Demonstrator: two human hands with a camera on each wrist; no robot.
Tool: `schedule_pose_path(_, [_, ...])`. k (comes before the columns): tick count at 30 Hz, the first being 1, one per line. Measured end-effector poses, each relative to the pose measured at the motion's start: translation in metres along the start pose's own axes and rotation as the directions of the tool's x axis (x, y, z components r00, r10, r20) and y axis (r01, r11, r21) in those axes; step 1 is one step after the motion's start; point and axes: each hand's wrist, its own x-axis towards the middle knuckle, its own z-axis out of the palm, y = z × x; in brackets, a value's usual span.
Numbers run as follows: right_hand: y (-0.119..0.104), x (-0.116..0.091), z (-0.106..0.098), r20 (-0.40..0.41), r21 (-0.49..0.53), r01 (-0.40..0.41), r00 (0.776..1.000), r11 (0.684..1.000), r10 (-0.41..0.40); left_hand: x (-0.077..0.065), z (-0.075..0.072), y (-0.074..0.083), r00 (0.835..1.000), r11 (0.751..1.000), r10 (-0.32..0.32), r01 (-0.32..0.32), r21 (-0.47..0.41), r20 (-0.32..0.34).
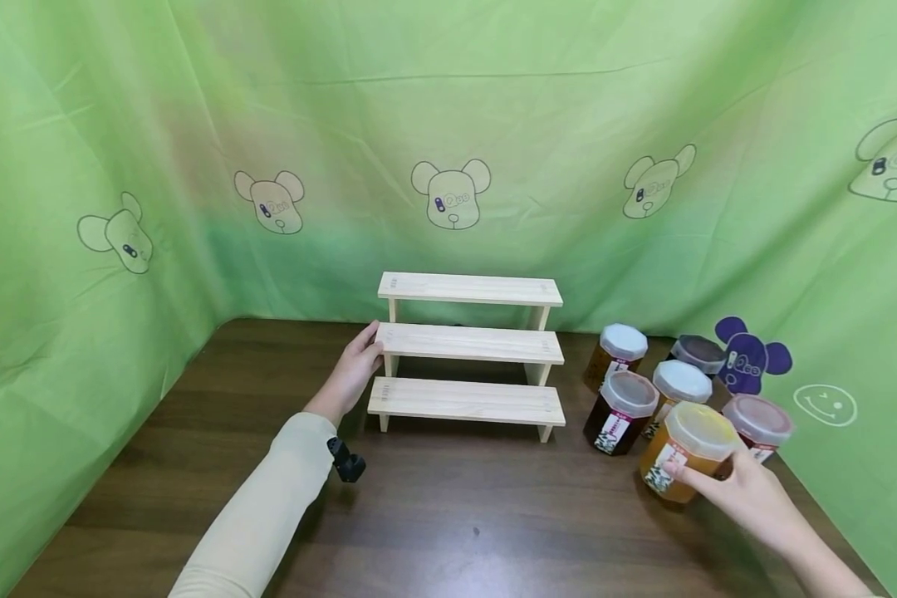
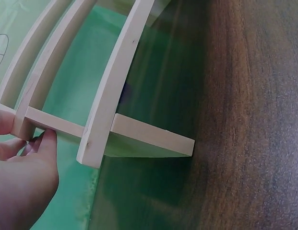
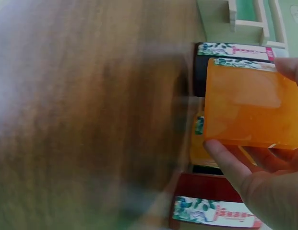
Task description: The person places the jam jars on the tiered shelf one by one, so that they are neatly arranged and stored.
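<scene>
A three-step wooden shelf [image 1: 467, 400] stands on the table. At the left end of its middle step, my left hand [image 1: 353, 372] holds the wood; in the left wrist view its thumb and fingers [image 2: 50, 143] pinch around the edge near the side support. To the right, my right hand [image 1: 758, 494] grips an orange jar [image 1: 665, 473] with a yellowish lid, thumb on the label side and fingers around the opposite side. In the right wrist view the orange jar [image 3: 249, 105] overlaps the other jars.
Several other jars cluster behind and beside it: a dark jar [image 1: 605, 428], an amber jar [image 1: 601, 365], a white-lidded jar [image 1: 682, 382], a black-lidded jar [image 1: 698, 355] and a red jar [image 1: 758, 421]. Green printed cloth [image 1: 538, 124] borders the brown table [image 1: 448, 515].
</scene>
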Motion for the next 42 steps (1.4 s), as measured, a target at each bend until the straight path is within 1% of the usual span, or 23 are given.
schedule_pose_path(4, [-0.009,0.003,-0.008,-0.022,-0.006,0.002,1.0,1.0,-0.003,-0.001,-0.001,0.0,1.0,1.0,0.008,-0.008,0.001,0.002])
schedule_pose_path(7, [-0.015,0.004,-0.016,-0.05,-0.003,0.02,0.999,1.0,-0.02,-0.001,-0.001,0.0,1.0,1.0,0.007,-0.007,0.002,0.006])
schedule_pose_path(11, [-0.024,0.007,-0.024,-0.106,0.039,0.094,0.99,0.995,-0.09,-0.002,-0.001,0.0,1.0,1.0,0.017,-0.017,0.004,0.014])
schedule_pose_path(14, [-0.031,0.011,-0.03,-0.149,0.082,0.165,0.977,0.983,-0.151,-0.001,-0.001,0.001,0.999,0.999,0.031,-0.032,0.009,0.019])
schedule_pose_path(16, [-0.037,0.013,-0.033,-0.167,0.093,0.193,0.97,0.977,-0.175,-0.001,-0.002,0.0,0.999,0.999,0.036,-0.037,0.008,0.019])
schedule_pose_path(18, [-0.044,0.015,-0.036,-0.173,0.087,0.192,0.969,0.977,-0.175,-0.001,-0.002,0.0,0.999,0.999,0.041,-0.042,0.021,0.02])
schedule_pose_path(21, [-0.055,0.017,-0.04,-0.162,0.078,0.169,0.975,0.983,-0.154,-0.001,-0.003,0.0,0.999,0.999,0.044,-0.045,0.03,0.019])
schedule_pose_path(23, [-0.062,0.019,-0.039,-0.157,0.087,0.164,0.976,0.983,-0.149,-0.001,-0.004,0.0,0.999,0.998,0.039,-0.04,0.042,0.02])
schedule_pose_path(27, [-0.074,0.025,-0.032,-0.15,0.147,0.217,0.969,0.965,-0.195,-0.001,-0.004,0.0,0.999,0.998,0.029,-0.03,0.048,0.022])
schedule_pose_path(29, [-0.079,0.029,-0.028,-0.135,0.174,0.237,0.967,0.956,-0.216,-0.001,-0.004,0.0,0.999,0.998,0.036,-0.037,0.051,0.025])
schedule_pose_path(36, [-0.096,0.041,-0.016,-0.099,0.151,0.224,0.973,0.963,-0.21,0.0,-0.004,-0.001,0.998,0.996,0.044,-0.046,0.072,0.034])
schedule_pose_path(39, [-0.103,0.049,-0.009,-0.091,0.185,0.244,0.969,0.952,-0.231,0.001,-0.004,-0.002,0.998,0.995,0.047,-0.05,0.083,0.034])
schedule_pose_path(42, [-0.111,0.059,-0.001,-0.068,0.247,0.247,0.969,0.937,-0.237,0.0,-0.004,-0.001,0.999,0.994,0.041,-0.044,0.1,0.027])
